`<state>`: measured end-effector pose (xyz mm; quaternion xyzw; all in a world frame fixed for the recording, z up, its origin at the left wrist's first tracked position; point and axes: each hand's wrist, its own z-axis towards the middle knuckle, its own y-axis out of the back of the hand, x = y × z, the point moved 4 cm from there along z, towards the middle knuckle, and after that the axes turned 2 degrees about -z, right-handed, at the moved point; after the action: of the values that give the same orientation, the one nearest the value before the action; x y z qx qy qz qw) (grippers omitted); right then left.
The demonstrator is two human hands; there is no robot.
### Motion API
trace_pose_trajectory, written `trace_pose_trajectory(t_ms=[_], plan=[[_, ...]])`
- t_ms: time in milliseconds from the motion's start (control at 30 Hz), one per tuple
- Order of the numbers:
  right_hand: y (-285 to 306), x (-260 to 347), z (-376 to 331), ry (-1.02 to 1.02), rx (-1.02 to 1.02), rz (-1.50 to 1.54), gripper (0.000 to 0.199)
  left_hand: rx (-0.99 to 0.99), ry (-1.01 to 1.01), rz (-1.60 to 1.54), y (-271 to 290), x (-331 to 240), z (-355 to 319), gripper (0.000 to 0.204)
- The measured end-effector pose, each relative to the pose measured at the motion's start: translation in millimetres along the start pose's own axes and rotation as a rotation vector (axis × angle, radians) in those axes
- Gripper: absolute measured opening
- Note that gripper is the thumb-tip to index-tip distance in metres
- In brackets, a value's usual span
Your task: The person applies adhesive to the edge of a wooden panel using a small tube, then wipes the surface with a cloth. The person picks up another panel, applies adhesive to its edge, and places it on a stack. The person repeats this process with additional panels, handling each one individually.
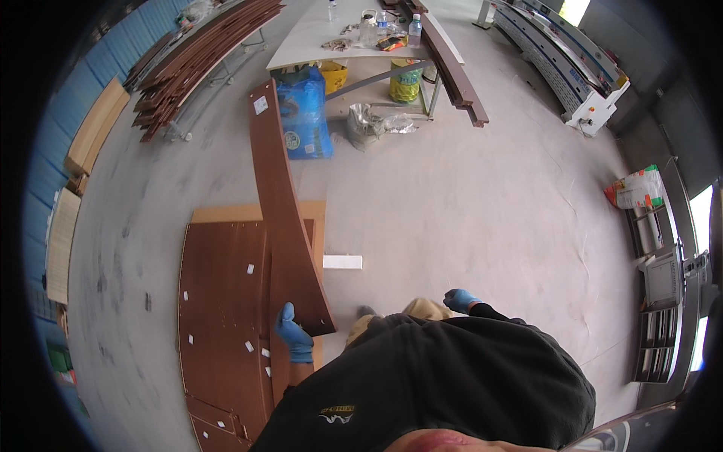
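Blue-gloved left hand (294, 334) fingers grip long brown board (282, 211); right hand (460, 300) empty, loosely curled.

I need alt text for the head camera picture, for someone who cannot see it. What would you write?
Seen from above, a person's left hand in a blue glove grips the near end of a long brown board above a stack of brown panels on a grey workshop floor. The gloved right hand hangs free; a cluttered white table stands beyond.
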<state>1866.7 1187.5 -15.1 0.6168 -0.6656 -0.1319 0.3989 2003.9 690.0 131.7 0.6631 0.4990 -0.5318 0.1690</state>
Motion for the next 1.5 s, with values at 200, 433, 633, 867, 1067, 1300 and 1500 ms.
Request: trace_pose_trajectory(t_ms=[200,433,633,867,1067,1300,1500], plan=[[69,16,89,-0.112,-0.074,0.307,0.036,-0.030,-0.032,-0.027,-106,-31,118,0.028],[185,0,281,-0.051,0.155,-0.031,0.039,-0.057,-0.119,-0.056,-233,-22,235,0.034],[363,23,441,0.035,0.074,-0.152,0.042,-0.119,-0.150,-0.017,-384,-37,301,0.036],[528,193,537,0.441,-0.120,0.106,0.042,-0.202,-0.108,-0.063,-474,-44,372,0.038],[593,374,566,0.810,0.066,0.338,0.050,-0.201,-0.103,-0.072,-528,-63,452,0.039],[646,541,636,0.962,0.092,0.394,0.055,-0.199,-0.135,-0.073,-567,-95,599,0.038],[666,655,707,0.914,0.264,0.521,0.059,-0.215,-0.125,0.002,-579,-151,704,0.034]])
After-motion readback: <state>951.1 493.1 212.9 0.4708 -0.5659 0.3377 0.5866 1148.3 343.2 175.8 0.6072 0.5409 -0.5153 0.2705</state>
